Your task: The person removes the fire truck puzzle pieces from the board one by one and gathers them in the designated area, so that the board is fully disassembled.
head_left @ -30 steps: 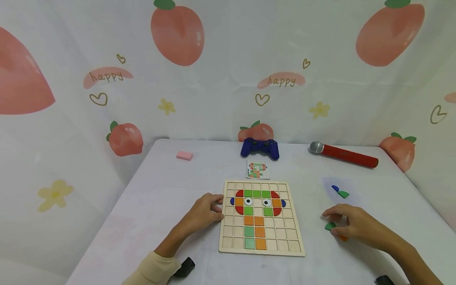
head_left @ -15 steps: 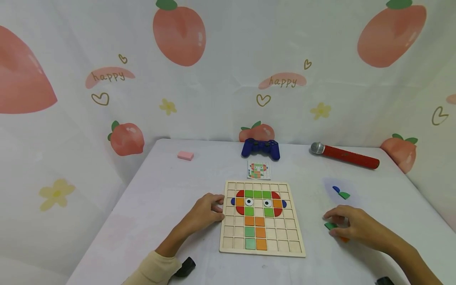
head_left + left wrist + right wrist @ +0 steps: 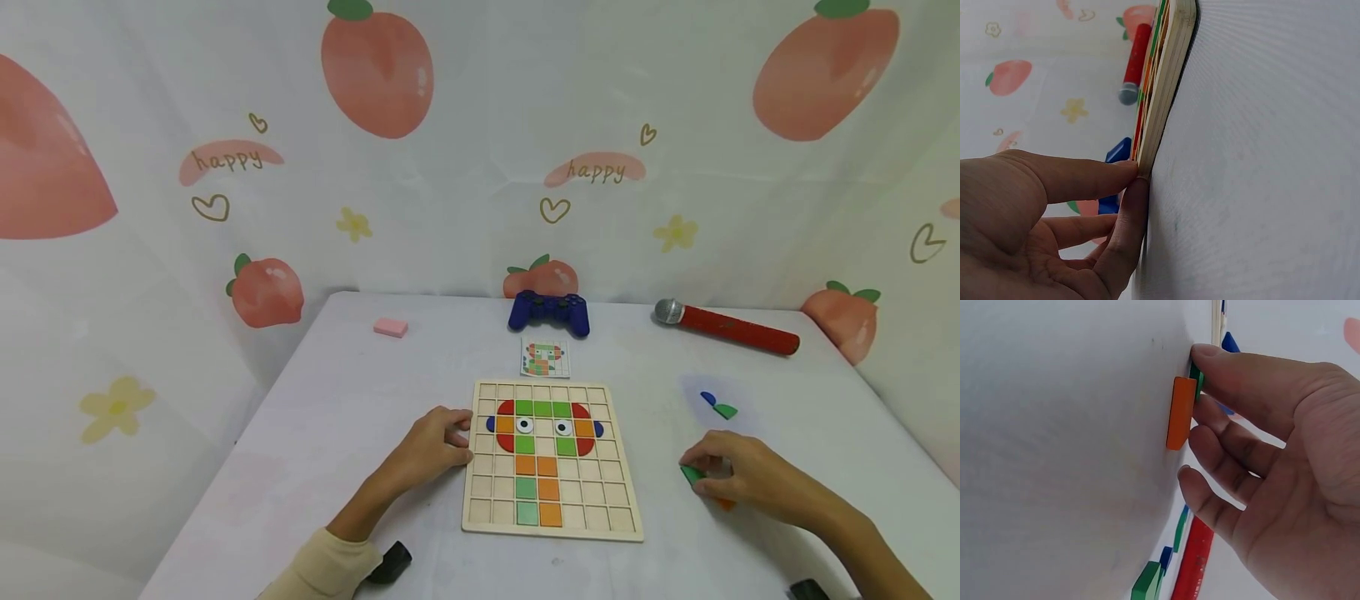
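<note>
At the board's (image 3: 545, 445) three o'clock, the right hand (image 3: 741, 472) pinches the green piece (image 3: 691, 473), tilted more than a second ago (orange piece (image 3: 1180, 414) beside it); the left hand (image 3: 431, 446) pinches the board at nine.

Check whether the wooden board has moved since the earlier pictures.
No; in the head view, the wooden board keeps its place against the blue game controller.

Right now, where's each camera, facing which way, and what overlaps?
Head: on the head, facing forward and down at the grid board; left hand, right hand and forearms show.
Left wrist: on that wrist, facing along the grid board's edge toward the backdrop; left hand only.
Right wrist: on that wrist, facing across the table at green piece and orange piece; right hand only.
Head and left wrist share grid board, blue controller, red microphone.
</note>
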Available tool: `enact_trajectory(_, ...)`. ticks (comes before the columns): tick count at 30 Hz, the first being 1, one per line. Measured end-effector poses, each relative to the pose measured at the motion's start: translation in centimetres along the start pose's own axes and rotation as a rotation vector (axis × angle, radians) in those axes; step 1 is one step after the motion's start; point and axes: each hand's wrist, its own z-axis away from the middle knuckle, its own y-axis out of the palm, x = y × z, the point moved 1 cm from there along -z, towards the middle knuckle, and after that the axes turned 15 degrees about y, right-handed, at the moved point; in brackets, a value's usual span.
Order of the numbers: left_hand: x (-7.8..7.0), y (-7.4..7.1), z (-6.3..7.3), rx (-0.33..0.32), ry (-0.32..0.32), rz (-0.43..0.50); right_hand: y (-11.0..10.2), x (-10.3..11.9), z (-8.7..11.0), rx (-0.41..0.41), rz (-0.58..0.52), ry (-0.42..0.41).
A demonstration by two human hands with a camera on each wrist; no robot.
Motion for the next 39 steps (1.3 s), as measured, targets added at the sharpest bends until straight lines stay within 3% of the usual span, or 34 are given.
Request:
enact_trajectory(10,0.0,0.0,0.0,-0.007,-0.008,0.004,0.2,0.5,0.1,-0.067,0.014,-0.075)
enact_trajectory(20,0.1,0.1,0.0,-0.004,-0.004,0.005,0.8,2.6,0.1,-0.128,-0.025,-0.186)
enact_trajectory(39,0.4,0.2,-0.2,-0.004,-0.005,0.014,3.2,9.6,-1.6,0.065,-0.046,-0.224)
